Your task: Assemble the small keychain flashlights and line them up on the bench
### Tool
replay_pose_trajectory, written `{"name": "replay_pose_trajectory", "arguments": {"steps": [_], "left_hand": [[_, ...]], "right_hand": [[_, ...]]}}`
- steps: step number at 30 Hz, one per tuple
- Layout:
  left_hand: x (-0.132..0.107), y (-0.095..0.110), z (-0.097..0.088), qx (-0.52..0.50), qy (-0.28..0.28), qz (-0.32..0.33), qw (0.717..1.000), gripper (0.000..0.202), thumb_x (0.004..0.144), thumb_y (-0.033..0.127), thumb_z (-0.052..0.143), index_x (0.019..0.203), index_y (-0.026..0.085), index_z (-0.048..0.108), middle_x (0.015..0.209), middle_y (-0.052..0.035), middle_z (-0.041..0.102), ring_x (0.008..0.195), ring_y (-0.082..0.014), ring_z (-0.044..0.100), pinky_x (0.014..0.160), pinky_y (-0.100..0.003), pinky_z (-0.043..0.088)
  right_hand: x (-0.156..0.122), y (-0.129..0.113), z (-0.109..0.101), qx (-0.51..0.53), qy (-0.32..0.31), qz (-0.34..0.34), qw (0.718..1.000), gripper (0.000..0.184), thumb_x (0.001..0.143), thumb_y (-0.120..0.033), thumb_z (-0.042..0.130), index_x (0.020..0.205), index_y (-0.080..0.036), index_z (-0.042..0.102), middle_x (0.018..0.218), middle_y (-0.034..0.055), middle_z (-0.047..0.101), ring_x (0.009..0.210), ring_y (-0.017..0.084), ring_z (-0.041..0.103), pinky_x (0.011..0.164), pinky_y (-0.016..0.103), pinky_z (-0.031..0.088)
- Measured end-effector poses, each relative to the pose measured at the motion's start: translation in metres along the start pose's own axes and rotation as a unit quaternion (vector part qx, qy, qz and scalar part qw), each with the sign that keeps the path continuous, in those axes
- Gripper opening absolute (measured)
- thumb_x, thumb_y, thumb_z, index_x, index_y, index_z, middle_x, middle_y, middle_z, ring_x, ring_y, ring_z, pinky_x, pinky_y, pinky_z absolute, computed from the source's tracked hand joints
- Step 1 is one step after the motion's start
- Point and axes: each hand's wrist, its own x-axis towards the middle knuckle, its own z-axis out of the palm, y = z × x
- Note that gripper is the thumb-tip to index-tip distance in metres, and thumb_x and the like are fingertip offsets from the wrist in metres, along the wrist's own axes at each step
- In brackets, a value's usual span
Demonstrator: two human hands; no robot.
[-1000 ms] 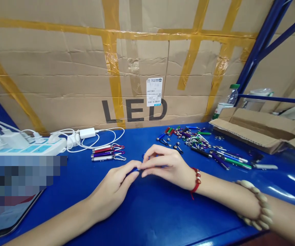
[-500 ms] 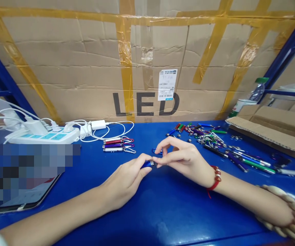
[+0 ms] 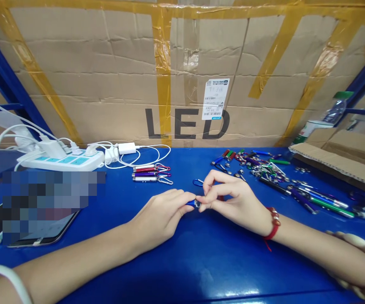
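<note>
While left hand point(image 3: 163, 213) grips blue tube point(image 3: 190, 203) | right hand point(image 3: 233, 197) pinches its end | tabletop point(image 3: 185, 261) spreads toward front edge point(image 3: 309, 295)

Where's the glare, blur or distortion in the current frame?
Head view: glare on the blue tabletop, strongest along the lower right; shine on the amber tape; beaded bracelet soft at the right edge; mosaic blocks hide part of the flat device; fine detail on the blue tube too small to judge.
</note>
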Motion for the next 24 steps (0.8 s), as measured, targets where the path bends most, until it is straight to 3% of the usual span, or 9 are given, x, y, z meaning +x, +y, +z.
{"name": "replay_pose_trajectory", "arguments": {"steps": [5,9,12,20,24], "left_hand": [[-0.001,-0.003,0.002,0.034,0.069,0.032,0.997,0.025,0.090,0.016,0.037,0.095,0.014,0.062,0.076,-0.0057,0.063,0.070,-0.0180,0.057,0.065,-0.028,0.047],[-0.002,-0.005,0.005,0.019,0.130,0.050,0.990,0.023,0.089,0.014,0.043,0.100,0.012,0.063,0.078,-0.0067,0.066,0.071,-0.0173,0.059,0.067,-0.027,0.047],[-0.001,-0.006,0.006,-0.012,0.146,0.024,0.989,0.021,0.088,0.016,0.047,0.099,0.013,0.064,0.083,-0.0066,0.068,0.074,-0.0168,0.061,0.070,-0.027,0.048],[0.004,0.001,-0.001,-0.092,0.080,-0.066,0.990,0.019,0.090,0.020,0.044,0.096,0.018,0.062,0.078,-0.0013,0.065,0.071,-0.0140,0.059,0.070,-0.023,0.045],[0.006,0.002,-0.003,-0.133,0.063,-0.128,0.981,0.018,0.091,0.024,0.039,0.092,0.019,0.057,0.071,0.0018,0.059,0.063,-0.0122,0.054,0.064,-0.022,0.041]], "right_hand": [[0.004,-0.004,0.004,0.032,0.010,0.091,0.995,0.023,0.073,-0.030,0.068,0.056,-0.015,0.068,0.065,0.0003,0.051,0.059,0.008,0.050,0.053,0.021,0.040],[0.005,-0.002,0.006,0.054,0.023,0.116,0.992,0.018,0.069,-0.025,0.071,0.054,-0.015,0.066,0.067,-0.0001,0.053,0.059,0.008,0.049,0.053,0.021,0.039],[0.006,0.001,0.006,0.062,0.029,0.132,0.989,0.012,0.067,-0.022,0.072,0.058,-0.016,0.067,0.069,0.0000,0.054,0.061,0.008,0.051,0.055,0.021,0.040],[0.009,0.009,0.003,0.068,0.031,0.147,0.986,0.011,0.066,-0.029,0.073,0.071,-0.019,0.072,0.073,0.0007,0.056,0.063,0.009,0.054,0.052,0.020,0.042],[0.009,0.015,0.000,-0.034,0.010,0.144,0.989,0.020,0.068,-0.037,0.071,0.078,-0.019,0.072,0.077,0.0014,0.058,0.060,0.009,0.054,0.052,0.021,0.043]]}}
